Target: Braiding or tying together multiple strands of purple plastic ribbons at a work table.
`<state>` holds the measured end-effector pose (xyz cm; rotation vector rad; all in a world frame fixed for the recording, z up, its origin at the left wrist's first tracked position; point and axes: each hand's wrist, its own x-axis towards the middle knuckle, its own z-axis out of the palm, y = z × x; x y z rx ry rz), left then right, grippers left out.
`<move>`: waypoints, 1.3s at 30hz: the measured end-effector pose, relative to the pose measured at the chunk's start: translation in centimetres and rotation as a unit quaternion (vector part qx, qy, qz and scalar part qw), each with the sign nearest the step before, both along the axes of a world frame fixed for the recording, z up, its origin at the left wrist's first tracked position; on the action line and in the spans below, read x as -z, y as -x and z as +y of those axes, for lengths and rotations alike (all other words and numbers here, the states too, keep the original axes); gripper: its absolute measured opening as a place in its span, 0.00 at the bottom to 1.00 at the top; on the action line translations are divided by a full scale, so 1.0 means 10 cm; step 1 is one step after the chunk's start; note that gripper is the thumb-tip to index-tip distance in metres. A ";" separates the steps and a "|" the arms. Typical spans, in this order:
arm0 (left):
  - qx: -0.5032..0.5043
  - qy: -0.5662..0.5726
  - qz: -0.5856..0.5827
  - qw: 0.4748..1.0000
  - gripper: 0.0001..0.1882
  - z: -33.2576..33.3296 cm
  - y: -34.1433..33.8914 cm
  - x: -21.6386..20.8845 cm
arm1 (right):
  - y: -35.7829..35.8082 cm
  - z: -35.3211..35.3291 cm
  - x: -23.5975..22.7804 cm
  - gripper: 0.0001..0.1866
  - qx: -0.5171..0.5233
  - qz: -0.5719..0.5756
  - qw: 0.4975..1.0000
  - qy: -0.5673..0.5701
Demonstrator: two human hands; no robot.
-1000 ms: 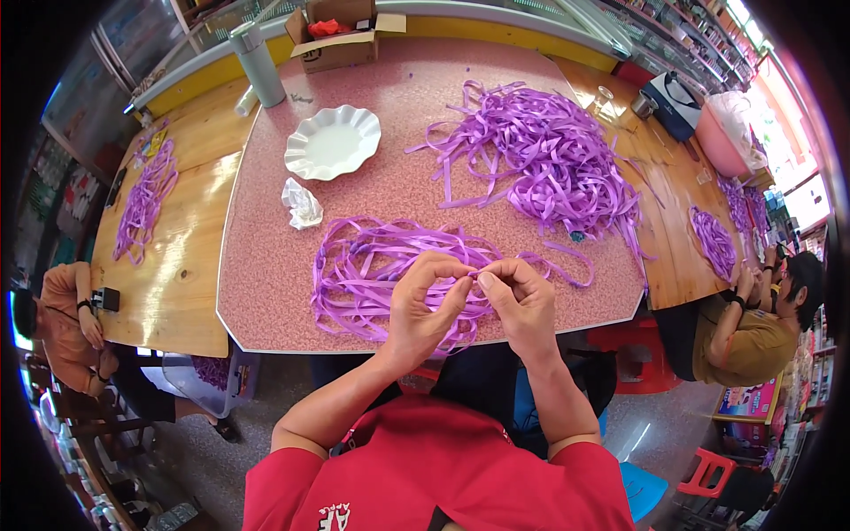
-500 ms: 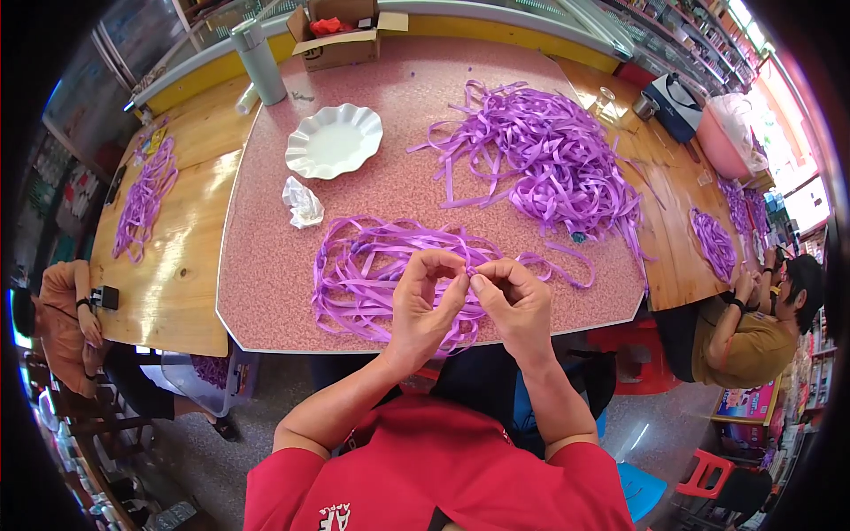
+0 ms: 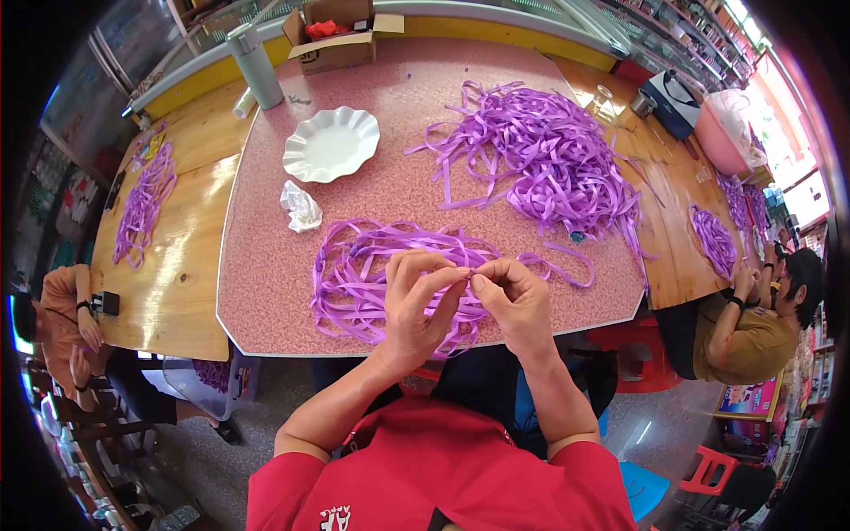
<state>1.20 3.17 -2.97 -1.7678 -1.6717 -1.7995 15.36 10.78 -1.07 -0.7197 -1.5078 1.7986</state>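
Note:
My left hand (image 3: pixel 416 299) and my right hand (image 3: pixel 515 301) meet fingertip to fingertip over the near edge of the pink table (image 3: pixel 266 265). Both pinch the same thin purple ribbon strip between thumb and fingers. Right under them lies a loose heap of looped purple ribbon (image 3: pixel 372 265). A larger tangled pile of purple ribbon (image 3: pixel 549 159) lies farther back on the right.
A white scalloped plate (image 3: pixel 330 144) and a crumpled white paper (image 3: pixel 300 207) lie at the left. A grey flask (image 3: pixel 255 64) and an open cardboard box (image 3: pixel 336 35) stand at the far edge. People sit at wooden tables on both sides, with more purple ribbon (image 3: pixel 142 203).
My hands have drawn a little closer together, the fingertips now touching; the ribbon heaps lie as before.

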 end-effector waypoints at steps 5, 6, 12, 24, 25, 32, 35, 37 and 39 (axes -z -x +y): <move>0.004 0.002 0.016 1.000 0.17 -0.01 0.04 -0.02 | -0.01 0.02 0.00 0.03 0.006 -0.034 0.998 -0.043; 0.004 0.003 0.016 1.000 0.17 -0.01 0.04 -0.04 | -0.01 0.02 0.00 0.03 0.006 -0.034 0.998 -0.043; 0.011 0.039 0.062 0.997 0.17 0.00 0.10 -0.05 | -0.04 0.04 -0.08 0.04 0.002 -0.080 0.992 -0.098; 0.083 0.088 -0.061 0.991 0.10 -0.03 0.10 -0.06 | -0.11 0.07 -0.22 0.09 -0.025 -0.128 0.967 -0.220; 0.095 0.098 -0.083 0.987 0.09 -0.04 0.10 -0.06 | -0.11 0.07 -0.24 0.09 -0.023 -0.136 0.960 -0.245; 0.113 0.111 -0.117 0.980 0.07 -0.07 0.10 -0.06 | -0.10 0.10 -0.20 0.09 -0.019 -0.099 0.946 -0.309; 0.115 0.116 -0.105 0.981 0.07 -0.06 0.09 -0.05 | -0.11 0.06 -0.21 0.09 -0.025 -0.087 0.975 -0.201; 0.117 0.116 -0.110 0.980 0.07 -0.06 0.08 -0.04 | -0.12 0.06 -0.25 0.09 -0.024 -0.101 0.968 -0.227; 0.123 0.116 -0.113 0.979 0.07 -0.06 0.07 -0.04 | -0.13 0.06 -0.25 0.08 -0.017 -0.116 0.960 -0.253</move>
